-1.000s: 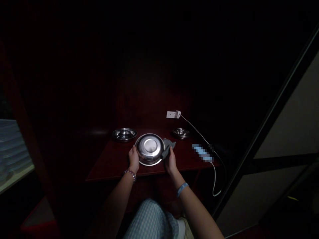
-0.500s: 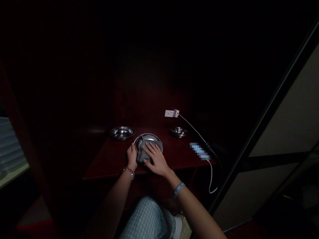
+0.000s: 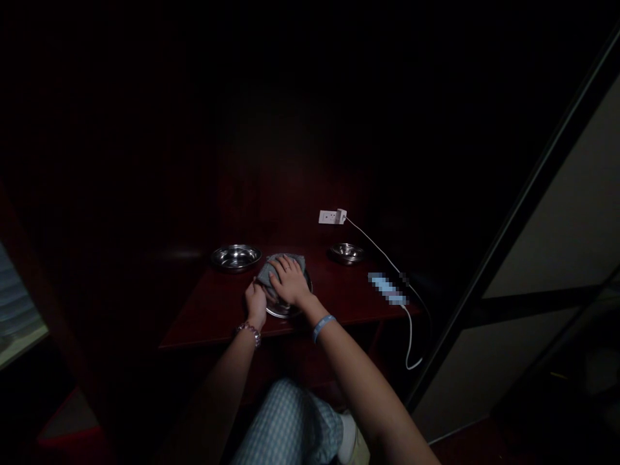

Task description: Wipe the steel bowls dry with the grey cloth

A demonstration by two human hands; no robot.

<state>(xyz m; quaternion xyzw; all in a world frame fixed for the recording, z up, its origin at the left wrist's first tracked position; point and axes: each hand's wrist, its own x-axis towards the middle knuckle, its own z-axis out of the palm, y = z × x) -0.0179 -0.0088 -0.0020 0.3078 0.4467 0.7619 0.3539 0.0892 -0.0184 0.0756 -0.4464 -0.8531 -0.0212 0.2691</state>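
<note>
A shiny metal plate (image 3: 283,310) with a raised rim sits on the near part of the dark red table. My left hand (image 3: 256,303) is closed on its left edge, with the fingertips partly hidden. Over the plate's far side lies a crumpled grey cloth (image 3: 296,259). My right hand (image 3: 292,281) presses down on this cloth from above, fingers spread and nearly flat. Between them, the cloth and the right hand cover much of the plate's inside.
Another metal dish (image 3: 236,258) stands at the back left of the table (image 3: 208,310). Small metal bowls (image 3: 346,252), seemingly stacked, are at the back right. A white cable (image 3: 375,242) runs from a wall socket (image 3: 328,217) past a pixelated phone-like object (image 3: 387,289).
My right hand and the cloth have moved away from me and slightly left across the plate, baring its near edge. My left hand stays at the plate's left rim.
</note>
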